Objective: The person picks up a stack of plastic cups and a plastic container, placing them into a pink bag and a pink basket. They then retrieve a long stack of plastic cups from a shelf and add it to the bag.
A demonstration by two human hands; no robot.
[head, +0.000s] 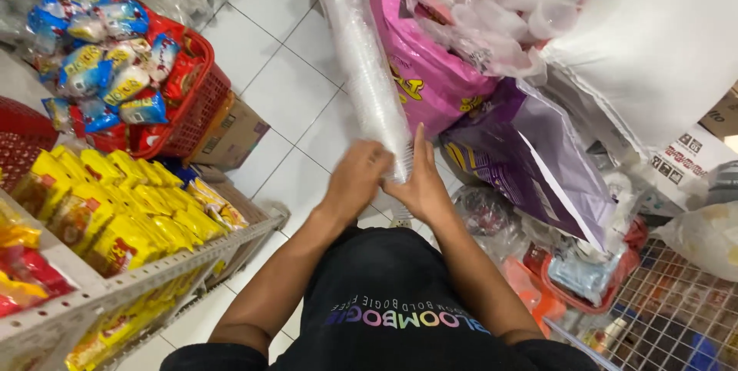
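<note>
Left hand (357,179): fingers curled onto the sleeve's near end.
Right hand (421,183): fingers flat together against it.
Cup sleeve (367,63): between the fingers, leaning away; looks light, slippery, crushable, best held low.

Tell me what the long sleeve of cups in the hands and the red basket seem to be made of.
Sleeve of cups: likely thin clear plastic, glossy; ribbed rims show through the wrap. Red basket: probably rigid moulded plastic, with a lattice wall.
</note>
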